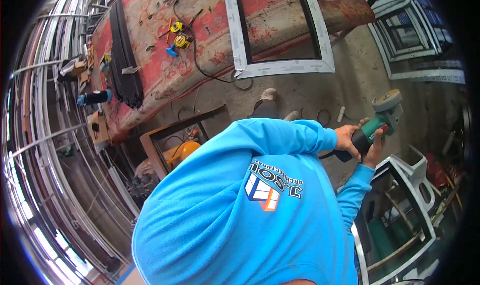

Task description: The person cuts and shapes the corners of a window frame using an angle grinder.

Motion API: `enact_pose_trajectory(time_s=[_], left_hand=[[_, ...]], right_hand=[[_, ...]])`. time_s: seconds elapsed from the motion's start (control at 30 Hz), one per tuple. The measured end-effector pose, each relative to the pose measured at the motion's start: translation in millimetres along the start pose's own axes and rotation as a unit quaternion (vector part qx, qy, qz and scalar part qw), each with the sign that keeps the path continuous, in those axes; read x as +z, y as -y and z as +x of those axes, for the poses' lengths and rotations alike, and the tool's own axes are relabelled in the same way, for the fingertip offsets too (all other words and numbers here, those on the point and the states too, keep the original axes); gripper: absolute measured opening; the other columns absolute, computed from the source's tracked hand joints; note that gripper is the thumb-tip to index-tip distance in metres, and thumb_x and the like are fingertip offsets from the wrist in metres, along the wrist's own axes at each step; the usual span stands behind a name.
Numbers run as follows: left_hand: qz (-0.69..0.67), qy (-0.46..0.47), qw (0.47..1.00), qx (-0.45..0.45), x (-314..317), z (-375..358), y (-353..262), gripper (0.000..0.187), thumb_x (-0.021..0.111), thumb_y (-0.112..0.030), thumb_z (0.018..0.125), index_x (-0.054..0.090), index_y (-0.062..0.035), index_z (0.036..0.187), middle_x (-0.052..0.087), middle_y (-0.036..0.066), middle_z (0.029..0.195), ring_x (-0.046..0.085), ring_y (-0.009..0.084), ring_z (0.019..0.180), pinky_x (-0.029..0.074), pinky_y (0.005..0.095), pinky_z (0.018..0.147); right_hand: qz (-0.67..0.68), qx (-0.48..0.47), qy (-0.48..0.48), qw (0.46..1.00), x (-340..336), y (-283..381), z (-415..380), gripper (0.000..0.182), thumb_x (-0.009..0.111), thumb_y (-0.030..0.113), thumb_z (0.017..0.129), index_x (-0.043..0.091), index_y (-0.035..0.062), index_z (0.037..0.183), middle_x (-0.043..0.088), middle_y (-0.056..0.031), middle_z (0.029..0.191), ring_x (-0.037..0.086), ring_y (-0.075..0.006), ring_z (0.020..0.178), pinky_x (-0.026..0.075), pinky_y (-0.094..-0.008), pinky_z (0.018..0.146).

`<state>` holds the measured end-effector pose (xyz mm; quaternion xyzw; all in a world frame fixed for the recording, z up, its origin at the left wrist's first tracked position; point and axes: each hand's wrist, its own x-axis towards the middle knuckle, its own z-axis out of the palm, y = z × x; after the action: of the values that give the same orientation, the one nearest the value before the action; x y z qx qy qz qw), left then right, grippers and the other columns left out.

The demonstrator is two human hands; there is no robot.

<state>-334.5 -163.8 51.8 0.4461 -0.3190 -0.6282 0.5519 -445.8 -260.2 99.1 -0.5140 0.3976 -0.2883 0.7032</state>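
Observation:
A green and black angle grinder (372, 135) is held out to the right of my body, its round disc (389, 100) pointing up and away. My left hand (346, 139) grips the grinder's dark rear body from the left. Around the lower right side of the body wraps my right hand (372, 154), with fingers near the red switch area. Both blue sleeves reach toward the tool. The palms and some fingers are hidden behind it. The disc touches nothing that I can see.
A white-wrapped frame (240, 40) overhangs a red stained table (210, 15) bearing tape measures (182, 41) and dark profiles (124, 60). A blue bottle (95, 98) lies left. Metal-edged frames (400, 170) stand lower right; cables and an orange round object (189, 150) are below the table.

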Motion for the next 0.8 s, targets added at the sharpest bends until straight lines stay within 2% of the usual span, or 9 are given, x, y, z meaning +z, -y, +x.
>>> enact_pose_trajectory(time_s=[0.07,0.13,0.23,0.3,0.33,0.43,0.57,0.7,0.8], left_hand=[[-0.003,-0.025,0.999,0.042,-11.4,-0.5,-9.6,0.076,0.093,-0.027,0.056,0.058,0.0040,0.116,0.067,0.015,0.104,0.068,0.0253,0.096,0.056,0.0353,0.085],[0.077,-0.060,0.995,0.023,-29.9,-1.8,-26.1,0.076,0.093,-0.026,0.055,0.058,0.0038,0.116,0.067,0.015,0.104,0.067,0.0247,0.095,0.056,0.0357,0.085],[0.021,-0.081,0.993,0.078,-55.4,-13.8,-36.8,0.082,0.090,-0.027,0.055,0.056,0.0031,0.123,0.066,0.013,0.105,0.065,0.0226,0.097,0.054,0.0345,0.087],[0.088,-0.118,0.981,0.124,-77.4,-31.9,-57.3,0.083,0.087,-0.022,0.054,0.055,0.0015,0.127,0.064,0.013,0.110,0.062,0.0226,0.101,0.050,0.0347,0.093],[0.104,-0.141,0.980,0.098,-86.7,-44.5,-68.8,0.084,0.087,-0.020,0.054,0.055,0.0001,0.129,0.064,0.013,0.111,0.061,0.0224,0.103,0.049,0.0351,0.094],[0.092,-0.215,0.962,0.140,-113.9,-78.2,-94.6,0.083,0.087,-0.016,0.056,0.054,-0.0004,0.130,0.063,0.010,0.109,0.061,0.0205,0.100,0.049,0.0347,0.092],[0.121,-0.334,0.925,0.134,-167.4,-132.3,-111.4,0.082,0.089,-0.011,0.056,0.053,-0.0020,0.130,0.062,0.006,0.107,0.060,0.0173,0.099,0.049,0.0329,0.090],[0.068,-0.456,0.873,0.161,-225.3,-203.8,-116.8,0.074,0.089,-0.004,0.057,0.056,-0.0045,0.124,0.063,0.003,0.104,0.060,0.0147,0.095,0.050,0.0314,0.087],[0.074,-0.560,0.806,0.177,-276.7,-257.5,-98.7,0.070,0.091,-0.003,0.056,0.059,-0.0046,0.119,0.065,0.002,0.100,0.062,0.0145,0.090,0.053,0.0323,0.083]], right_hand=[[0.008,-0.003,0.025,1.000,14.9,4.5,8.1,0.077,0.079,0.059,0.077,0.058,-0.0012,0.120,0.066,-0.0125,0.109,0.066,-0.0226,0.100,0.056,-0.0359,0.089],[0.019,-0.013,0.049,0.999,32.4,8.7,14.5,0.073,0.078,0.055,0.080,0.057,-0.0016,0.121,0.066,-0.0131,0.110,0.066,-0.0234,0.102,0.055,-0.0357,0.090],[0.022,-0.018,0.107,0.994,65.7,15.7,30.6,0.066,0.077,0.048,0.084,0.057,-0.0020,0.123,0.066,-0.0135,0.111,0.066,-0.0235,0.101,0.054,-0.0361,0.091],[0.055,-0.012,0.164,0.985,88.9,10.8,40.3,0.067,0.077,0.043,0.085,0.054,-0.0015,0.128,0.065,-0.0131,0.114,0.064,-0.0226,0.105,0.051,-0.0364,0.093],[0.057,-0.022,0.178,0.982,102.7,14.0,46.5,0.067,0.077,0.043,0.085,0.054,-0.0015,0.128,0.065,-0.0131,0.114,0.064,-0.0226,0.105,0.051,-0.0364,0.093],[0.087,-0.057,0.257,0.961,123.3,-8.1,59.0,0.066,0.071,0.041,0.091,0.044,0.0012,0.137,0.056,-0.0149,0.134,0.059,-0.0232,0.117,0.048,-0.0397,0.099],[0.026,0.033,0.303,0.952,125.8,-9.3,53.3,0.053,0.065,0.034,0.096,0.046,0.0033,0.135,0.055,-0.0150,0.136,0.062,-0.0242,0.113,0.050,-0.0398,0.095],[-0.041,0.118,0.260,0.957,83.7,-33.3,39.3,0.040,0.065,0.025,0.096,0.052,0.0043,0.128,0.062,-0.0131,0.126,0.065,-0.0240,0.107,0.053,-0.0375,0.091],[-0.098,0.156,0.232,0.955,58.2,-48.0,25.5,0.037,0.065,0.026,0.096,0.054,0.0075,0.126,0.064,-0.0101,0.123,0.065,-0.0204,0.104,0.053,-0.0364,0.087]])
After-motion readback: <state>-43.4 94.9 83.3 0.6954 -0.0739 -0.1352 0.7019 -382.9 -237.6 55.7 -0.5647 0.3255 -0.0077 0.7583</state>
